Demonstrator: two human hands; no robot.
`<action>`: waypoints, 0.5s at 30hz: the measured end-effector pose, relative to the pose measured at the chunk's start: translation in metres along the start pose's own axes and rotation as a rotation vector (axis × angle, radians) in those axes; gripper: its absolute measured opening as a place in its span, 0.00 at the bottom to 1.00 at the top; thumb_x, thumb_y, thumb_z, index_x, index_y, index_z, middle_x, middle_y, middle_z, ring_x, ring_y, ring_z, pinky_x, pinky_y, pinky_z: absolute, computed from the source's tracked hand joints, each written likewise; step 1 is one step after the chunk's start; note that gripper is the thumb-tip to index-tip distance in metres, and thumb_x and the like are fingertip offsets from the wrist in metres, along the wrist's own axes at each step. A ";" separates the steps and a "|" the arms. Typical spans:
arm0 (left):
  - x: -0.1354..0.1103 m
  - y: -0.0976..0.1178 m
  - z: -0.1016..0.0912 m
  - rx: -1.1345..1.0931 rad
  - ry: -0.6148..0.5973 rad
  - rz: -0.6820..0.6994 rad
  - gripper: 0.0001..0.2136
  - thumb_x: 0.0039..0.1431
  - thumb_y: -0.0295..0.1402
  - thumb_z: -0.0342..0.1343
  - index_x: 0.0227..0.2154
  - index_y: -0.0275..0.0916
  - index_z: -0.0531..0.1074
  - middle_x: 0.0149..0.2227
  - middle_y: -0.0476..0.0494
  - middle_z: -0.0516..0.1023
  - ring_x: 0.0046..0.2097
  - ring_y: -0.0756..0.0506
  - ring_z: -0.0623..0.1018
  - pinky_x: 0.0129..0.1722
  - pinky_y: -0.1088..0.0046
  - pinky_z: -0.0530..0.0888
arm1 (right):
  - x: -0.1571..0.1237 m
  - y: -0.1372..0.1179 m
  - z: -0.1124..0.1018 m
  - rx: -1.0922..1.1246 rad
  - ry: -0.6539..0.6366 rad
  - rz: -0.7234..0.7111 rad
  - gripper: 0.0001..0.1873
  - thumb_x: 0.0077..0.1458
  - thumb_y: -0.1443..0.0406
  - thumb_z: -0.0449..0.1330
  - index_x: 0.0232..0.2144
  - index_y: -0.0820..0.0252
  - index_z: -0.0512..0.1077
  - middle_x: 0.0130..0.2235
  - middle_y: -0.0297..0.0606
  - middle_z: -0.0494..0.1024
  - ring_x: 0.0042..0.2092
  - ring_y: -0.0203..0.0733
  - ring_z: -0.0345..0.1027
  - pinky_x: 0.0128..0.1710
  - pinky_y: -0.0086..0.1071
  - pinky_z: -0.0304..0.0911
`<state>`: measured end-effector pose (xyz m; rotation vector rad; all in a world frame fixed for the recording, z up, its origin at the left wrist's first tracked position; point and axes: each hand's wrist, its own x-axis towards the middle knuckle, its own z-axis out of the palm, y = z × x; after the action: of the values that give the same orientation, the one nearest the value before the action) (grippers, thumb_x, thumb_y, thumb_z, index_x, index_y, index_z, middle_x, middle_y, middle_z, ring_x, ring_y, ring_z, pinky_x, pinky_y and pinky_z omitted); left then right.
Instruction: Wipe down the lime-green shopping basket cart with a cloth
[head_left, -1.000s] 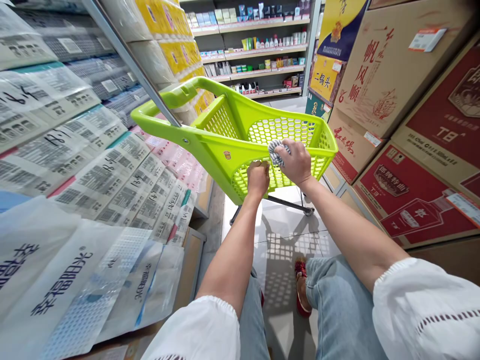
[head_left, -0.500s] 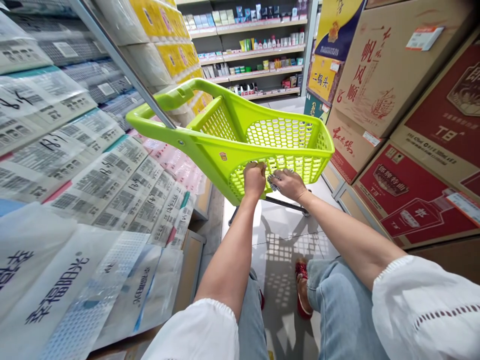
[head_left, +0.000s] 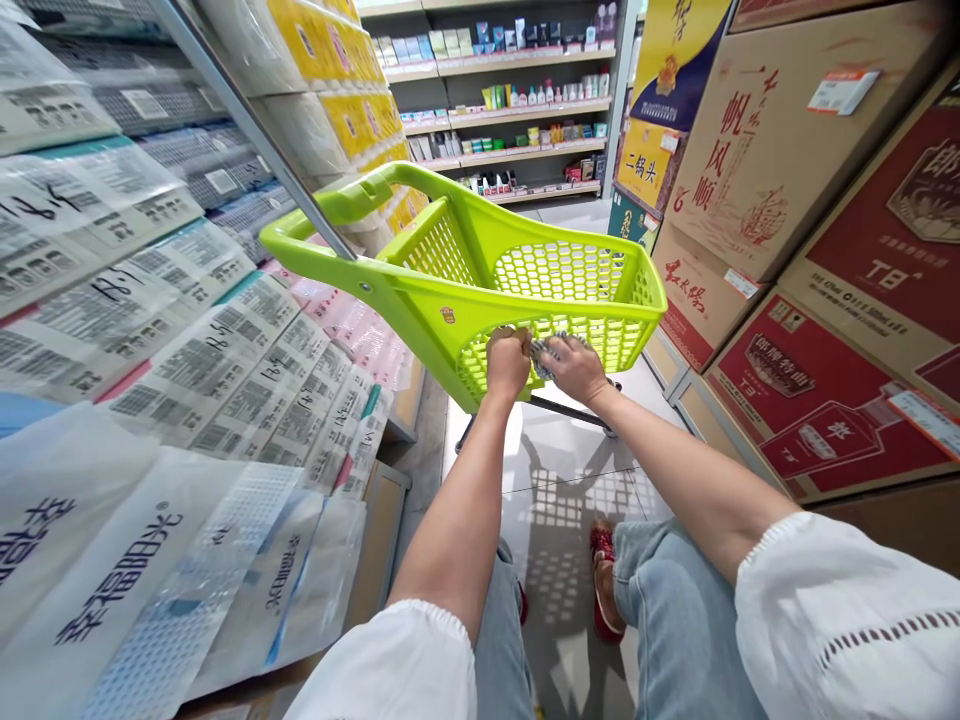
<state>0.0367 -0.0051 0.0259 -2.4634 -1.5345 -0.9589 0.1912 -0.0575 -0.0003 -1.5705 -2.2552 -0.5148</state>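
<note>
A lime-green plastic shopping cart [head_left: 480, 290] fills the middle of the frame, tipped so that its open top faces up and to the right and its looped handle points toward the upper left. Its walls are a lattice of small holes, with a solid rim running round the top; a small sticker sits on the solid side panel. A dark metal bar of its undercarriage shows below it, above the pale tiled floor. A small cloth [head_left: 546, 355], patterned in blue-grey and white and bunched up, is pressed against the outside of the cart's near lattice wall, just below the rim, at frame centre.
</note>
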 end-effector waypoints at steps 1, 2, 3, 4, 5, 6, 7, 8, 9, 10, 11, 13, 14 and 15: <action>0.000 -0.001 0.000 -0.001 0.000 -0.001 0.18 0.66 0.38 0.41 0.39 0.39 0.76 0.35 0.38 0.76 0.42 0.40 0.72 0.43 0.66 0.66 | -0.008 -0.002 0.008 -0.002 -0.056 -0.027 0.20 0.63 0.65 0.44 0.51 0.50 0.70 0.57 0.41 0.68 0.51 0.48 0.59 0.42 0.38 0.54; -0.001 -0.001 0.000 -0.004 0.000 -0.003 0.18 0.67 0.39 0.41 0.39 0.39 0.76 0.35 0.38 0.76 0.42 0.41 0.72 0.43 0.66 0.66 | -0.016 -0.004 0.015 -0.004 -0.109 -0.052 0.20 0.63 0.66 0.44 0.51 0.50 0.70 0.56 0.41 0.69 0.51 0.48 0.59 0.41 0.37 0.55; -0.001 -0.002 0.000 -0.008 0.000 -0.002 0.19 0.67 0.39 0.40 0.39 0.39 0.76 0.35 0.38 0.76 0.42 0.41 0.72 0.43 0.66 0.66 | -0.023 -0.005 0.019 -0.004 -0.153 -0.079 0.20 0.63 0.66 0.44 0.51 0.51 0.70 0.56 0.41 0.69 0.51 0.48 0.59 0.40 0.37 0.55; -0.001 -0.003 -0.001 -0.013 -0.001 0.000 0.19 0.67 0.40 0.40 0.40 0.39 0.76 0.35 0.38 0.76 0.42 0.40 0.72 0.43 0.66 0.66 | -0.028 -0.005 0.022 -0.003 -0.183 -0.104 0.20 0.64 0.66 0.44 0.52 0.50 0.70 0.57 0.41 0.69 0.52 0.49 0.59 0.40 0.37 0.55; -0.001 -0.003 -0.001 -0.017 -0.002 0.002 0.19 0.67 0.40 0.40 0.40 0.39 0.76 0.35 0.37 0.76 0.42 0.40 0.72 0.43 0.66 0.66 | -0.031 -0.005 0.024 -0.005 -0.200 -0.117 0.20 0.64 0.65 0.44 0.52 0.50 0.70 0.57 0.40 0.68 0.52 0.48 0.59 0.40 0.37 0.55; -0.002 -0.004 -0.002 -0.019 -0.004 0.004 0.19 0.67 0.40 0.40 0.41 0.38 0.76 0.35 0.37 0.76 0.42 0.40 0.72 0.44 0.66 0.66 | -0.031 -0.004 0.023 -0.007 -0.202 -0.122 0.20 0.64 0.65 0.44 0.52 0.49 0.70 0.57 0.40 0.68 0.52 0.48 0.59 0.39 0.36 0.56; -0.002 -0.004 -0.002 -0.019 -0.008 0.004 0.19 0.67 0.40 0.40 0.42 0.38 0.76 0.36 0.37 0.76 0.43 0.40 0.72 0.44 0.66 0.66 | -0.029 -0.004 0.022 -0.010 -0.187 -0.114 0.20 0.64 0.65 0.44 0.51 0.49 0.70 0.57 0.39 0.69 0.51 0.48 0.60 0.39 0.36 0.56; -0.001 -0.004 -0.002 -0.019 -0.014 0.001 0.19 0.67 0.40 0.40 0.42 0.38 0.76 0.36 0.37 0.76 0.43 0.40 0.72 0.44 0.66 0.66 | -0.025 -0.003 0.019 -0.015 -0.160 -0.096 0.20 0.64 0.65 0.44 0.51 0.49 0.70 0.56 0.39 0.69 0.50 0.47 0.60 0.38 0.35 0.55; -0.001 -0.005 -0.002 -0.019 -0.020 -0.007 0.19 0.67 0.40 0.40 0.42 0.39 0.76 0.36 0.37 0.76 0.43 0.40 0.72 0.44 0.66 0.66 | -0.019 -0.001 0.015 -0.020 -0.130 -0.074 0.20 0.64 0.64 0.43 0.50 0.50 0.71 0.55 0.39 0.70 0.49 0.46 0.61 0.38 0.35 0.55; -0.001 -0.005 -0.002 -0.020 -0.025 -0.018 0.19 0.67 0.40 0.40 0.43 0.39 0.76 0.36 0.38 0.76 0.43 0.40 0.72 0.44 0.66 0.66 | -0.011 0.000 0.010 -0.024 -0.096 -0.048 0.19 0.64 0.64 0.43 0.49 0.50 0.71 0.55 0.39 0.70 0.48 0.46 0.61 0.38 0.35 0.55; 0.000 -0.004 -0.001 -0.022 -0.029 -0.029 0.19 0.67 0.40 0.40 0.43 0.39 0.75 0.36 0.38 0.76 0.43 0.40 0.72 0.44 0.67 0.66 | -0.004 0.001 0.004 -0.024 -0.059 -0.022 0.19 0.64 0.64 0.44 0.49 0.50 0.71 0.55 0.40 0.70 0.48 0.46 0.61 0.38 0.35 0.55; 0.000 -0.004 -0.001 -0.021 -0.031 -0.044 0.19 0.67 0.40 0.40 0.43 0.39 0.75 0.35 0.38 0.76 0.43 0.40 0.72 0.44 0.67 0.66 | 0.011 0.004 -0.010 -0.017 0.026 0.034 0.17 0.63 0.63 0.46 0.48 0.51 0.71 0.55 0.40 0.69 0.49 0.46 0.60 0.40 0.35 0.55; 0.001 -0.004 -0.001 -0.015 -0.028 -0.046 0.18 0.67 0.40 0.41 0.43 0.39 0.75 0.35 0.38 0.76 0.43 0.40 0.72 0.44 0.67 0.66 | 0.017 0.006 -0.018 -0.008 0.074 0.055 0.16 0.63 0.62 0.48 0.48 0.51 0.71 0.56 0.41 0.68 0.49 0.46 0.59 0.41 0.35 0.55; 0.001 -0.004 0.000 -0.006 -0.023 -0.045 0.18 0.66 0.39 0.41 0.43 0.39 0.75 0.35 0.38 0.76 0.43 0.40 0.72 0.44 0.67 0.66 | 0.022 0.008 -0.026 0.004 0.128 0.072 0.16 0.62 0.61 0.49 0.48 0.51 0.72 0.55 0.41 0.68 0.49 0.46 0.59 0.42 0.35 0.55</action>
<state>0.0338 -0.0030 0.0259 -2.4631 -1.6032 -0.9465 0.1930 -0.0495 0.0332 -1.5642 -2.0965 -0.5734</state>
